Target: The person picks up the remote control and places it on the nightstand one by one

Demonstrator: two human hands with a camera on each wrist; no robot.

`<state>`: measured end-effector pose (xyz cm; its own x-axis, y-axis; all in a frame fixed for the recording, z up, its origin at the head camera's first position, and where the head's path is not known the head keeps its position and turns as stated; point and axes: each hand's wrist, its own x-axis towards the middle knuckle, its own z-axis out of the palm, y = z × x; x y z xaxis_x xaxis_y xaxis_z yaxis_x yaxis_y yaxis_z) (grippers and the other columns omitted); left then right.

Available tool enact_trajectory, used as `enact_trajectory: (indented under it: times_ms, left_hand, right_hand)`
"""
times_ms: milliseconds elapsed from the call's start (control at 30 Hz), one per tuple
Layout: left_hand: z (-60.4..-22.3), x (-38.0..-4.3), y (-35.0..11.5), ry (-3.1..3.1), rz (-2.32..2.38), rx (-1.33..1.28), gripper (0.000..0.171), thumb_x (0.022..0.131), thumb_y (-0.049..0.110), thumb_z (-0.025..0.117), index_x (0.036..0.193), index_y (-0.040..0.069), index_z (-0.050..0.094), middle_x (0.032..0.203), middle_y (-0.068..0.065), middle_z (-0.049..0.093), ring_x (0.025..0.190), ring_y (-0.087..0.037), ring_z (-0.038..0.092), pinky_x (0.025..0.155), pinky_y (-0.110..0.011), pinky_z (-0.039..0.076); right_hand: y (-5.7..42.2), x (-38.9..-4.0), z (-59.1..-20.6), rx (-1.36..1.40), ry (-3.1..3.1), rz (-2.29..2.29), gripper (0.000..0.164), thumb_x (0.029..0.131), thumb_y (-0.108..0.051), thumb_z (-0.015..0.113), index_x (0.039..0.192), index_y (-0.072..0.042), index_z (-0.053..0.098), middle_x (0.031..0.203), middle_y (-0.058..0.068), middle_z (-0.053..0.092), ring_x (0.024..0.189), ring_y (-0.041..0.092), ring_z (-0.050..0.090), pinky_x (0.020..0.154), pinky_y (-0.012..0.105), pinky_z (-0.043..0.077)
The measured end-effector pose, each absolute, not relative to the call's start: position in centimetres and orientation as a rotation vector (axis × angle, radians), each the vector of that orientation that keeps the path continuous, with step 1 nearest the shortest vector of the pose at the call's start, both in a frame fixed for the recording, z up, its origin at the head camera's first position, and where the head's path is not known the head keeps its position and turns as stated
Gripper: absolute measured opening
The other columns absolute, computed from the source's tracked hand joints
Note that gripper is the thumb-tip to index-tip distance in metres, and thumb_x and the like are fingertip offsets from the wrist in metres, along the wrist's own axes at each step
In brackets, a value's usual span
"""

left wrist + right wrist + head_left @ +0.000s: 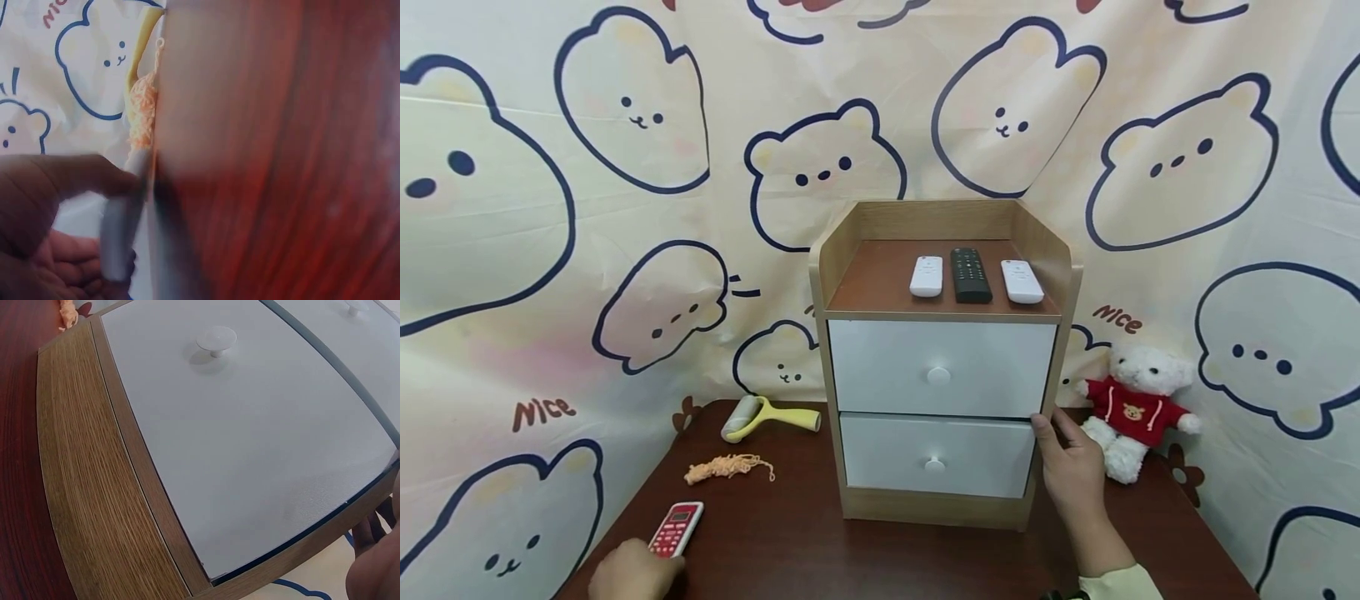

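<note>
Low at the left in the head view, my left hand [636,570] holds a red-and-white remote control [676,528] with a small screen and buttons. The left wrist view, partly blurred, has the thumb on one face of the remote control [119,240] and curled fingers on the other, near the table's edge. My right hand [1073,469] rests against the right side of a small wooden cabinet [932,508]. Its thumb touches the front edge between the upper drawer [880,367] and lower drawer [887,454]; its other fingers lie along the side, partly hidden. Both drawers are closed.
On the cabinet's top shelf lie a white remote [927,277], a black remote [970,276] and another white remote [1022,282]. Left of the cabinet are a yellow lint roller [775,416] and orange yarn [727,467]. A white teddy bear [1138,408] sits at the right.
</note>
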<state>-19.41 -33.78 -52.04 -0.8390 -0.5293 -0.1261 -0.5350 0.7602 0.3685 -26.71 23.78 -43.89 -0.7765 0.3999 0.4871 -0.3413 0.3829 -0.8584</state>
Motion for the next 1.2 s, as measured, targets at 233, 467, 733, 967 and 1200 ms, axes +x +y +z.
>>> enact_trajectory:
  times_ms: [233, 467, 733, 967, 1200]
  left_hand:
    - [-49.7, -19.2, -32.3, 3.14, 0.987, -0.981, 0.068, 0.085, 0.038, 0.084, 0.123, -0.015, 0.065, 0.101, -0.031, 0.068, 0.09, -0.043, 0.064, 0.076, -0.053, 0.047]
    - [-44.2, -18.4, -28.0, 3.253, 1.24, -0.962, 0.077, 0.09, 0.04, 0.084, 0.148, -0.004, 0.059, 0.129, -0.031, 0.059, 0.107, -0.045, 0.059, 0.079, -0.051, 0.045]
    - [-37.4, -16.6, -21.6, 3.409, 1.772, -0.643, 0.072, 0.084, 0.033, 0.096, 0.148, 0.011, 0.069, 0.136, -0.018, 0.065, 0.112, -0.032, 0.061, 0.072, -0.003, 0.04]
    - [-32.0, -16.2, -15.8, 3.39, 2.123, -0.205, 0.064, 0.082, 0.027, 0.099, 0.141, 0.019, 0.075, 0.128, -0.006, 0.069, 0.107, -0.017, 0.059, 0.076, -0.006, 0.049]
    - [-27.9, -17.2, -10.5, 3.479, 2.004, -0.044, 0.065, 0.086, 0.037, 0.094, 0.142, 0.011, 0.073, 0.129, -0.012, 0.071, 0.109, -0.027, 0.066, 0.078, -0.046, 0.065]
  right_hand:
    - [23.5, -26.5, -43.9, -0.051, -1.978, 1.449, 0.042, 0.107, -0.025, 0.072, 0.143, -0.002, 0.07, 0.142, 0.018, 0.071, 0.119, -0.017, 0.055, 0.093, 0.0, 0.041]
    - [23.5, -26.6, -43.9, -0.04, -1.963, 1.435, 0.039, 0.107, -0.024, 0.072, 0.14, -0.002, 0.073, 0.138, 0.018, 0.074, 0.114, -0.021, 0.055, 0.091, 0.001, 0.043]
    - [23.6, -26.6, -43.8, -0.045, -1.95, 1.42, 0.039, 0.107, -0.023, 0.072, 0.139, -0.001, 0.073, 0.137, 0.021, 0.073, 0.111, -0.024, 0.054, 0.09, 0.001, 0.043]
    - [23.6, -26.7, -43.8, -0.055, -1.971, 1.428, 0.043, 0.107, -0.026, 0.072, 0.141, -0.001, 0.071, 0.141, 0.019, 0.072, 0.114, -0.022, 0.052, 0.091, -0.001, 0.041]
    - [23.6, -26.5, -43.7, -0.077, -2.013, 1.428, 0.045, 0.107, -0.028, 0.072, 0.144, -0.002, 0.07, 0.143, 0.02, 0.07, 0.122, -0.007, 0.06, 0.089, -0.001, 0.04]
